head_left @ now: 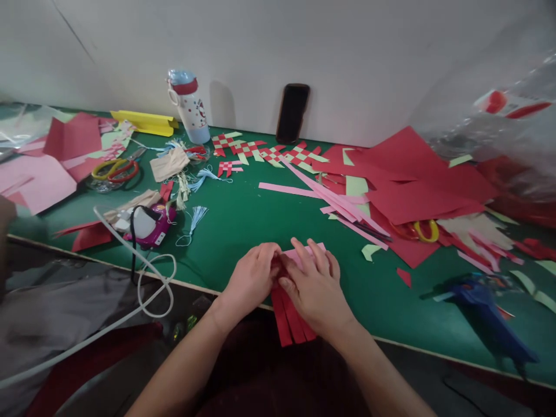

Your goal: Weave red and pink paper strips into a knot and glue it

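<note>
Head-worn, looking forward and down — close above the hands, aimed across the green bench to the pale wall behind — wide, catching both forearms from bottom of frame.

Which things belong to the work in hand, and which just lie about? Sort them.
Belong:
- red slit paper
- pink paper beneath the right hand
- likely the loose pink strips

Apparently just about:
- water bottle
- smartphone
- white cable
</note>
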`<action>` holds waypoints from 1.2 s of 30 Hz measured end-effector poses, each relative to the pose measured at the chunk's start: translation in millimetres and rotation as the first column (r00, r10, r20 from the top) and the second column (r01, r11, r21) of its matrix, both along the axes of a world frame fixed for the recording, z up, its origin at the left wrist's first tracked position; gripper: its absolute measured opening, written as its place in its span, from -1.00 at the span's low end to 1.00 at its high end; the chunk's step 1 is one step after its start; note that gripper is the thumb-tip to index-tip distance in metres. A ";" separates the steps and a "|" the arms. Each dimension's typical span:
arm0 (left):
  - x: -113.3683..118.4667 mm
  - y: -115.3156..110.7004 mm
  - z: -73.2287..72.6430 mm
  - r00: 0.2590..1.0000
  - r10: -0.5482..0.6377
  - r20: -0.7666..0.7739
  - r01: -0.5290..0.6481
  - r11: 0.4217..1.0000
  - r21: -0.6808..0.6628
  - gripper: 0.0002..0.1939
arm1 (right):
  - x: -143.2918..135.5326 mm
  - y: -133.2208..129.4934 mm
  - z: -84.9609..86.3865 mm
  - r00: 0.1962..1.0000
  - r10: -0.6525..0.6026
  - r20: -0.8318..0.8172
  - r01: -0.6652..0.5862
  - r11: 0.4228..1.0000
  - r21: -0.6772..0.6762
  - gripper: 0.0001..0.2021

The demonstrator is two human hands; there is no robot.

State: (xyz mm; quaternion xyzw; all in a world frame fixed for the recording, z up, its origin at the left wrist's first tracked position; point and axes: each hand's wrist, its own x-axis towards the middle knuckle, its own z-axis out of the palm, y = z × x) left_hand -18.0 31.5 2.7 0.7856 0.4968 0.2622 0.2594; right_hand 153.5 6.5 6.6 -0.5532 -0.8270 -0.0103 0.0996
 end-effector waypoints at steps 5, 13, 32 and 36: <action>0.5 0.7 4.0 1.000 0.000 -0.012 -0.001 1.000 -0.026 -0.82 | 18.3 -2.0 -3.2 0.990 -0.104 0.100 0.100 0.994 0.046 -0.57; 0.5 0.3 3.9 1.000 0.004 -0.020 -0.004 1.000 -0.010 -0.81 | 33.9 -4.9 0.7 0.978 -0.195 0.075 0.189 0.978 0.088 -0.58; 1.5 -0.8 3.4 1.000 0.009 -0.016 -0.009 1.000 0.009 -0.81 | 45.8 -23.1 2.6 0.981 -0.194 0.032 0.188 0.974 0.124 -0.63; 0.3 -0.5 1.7 1.000 0.003 -0.019 -0.002 1.000 0.025 -0.84 | 15.1 -36.8 2.5 0.997 0.012 -0.075 -0.009 0.999 0.048 -0.64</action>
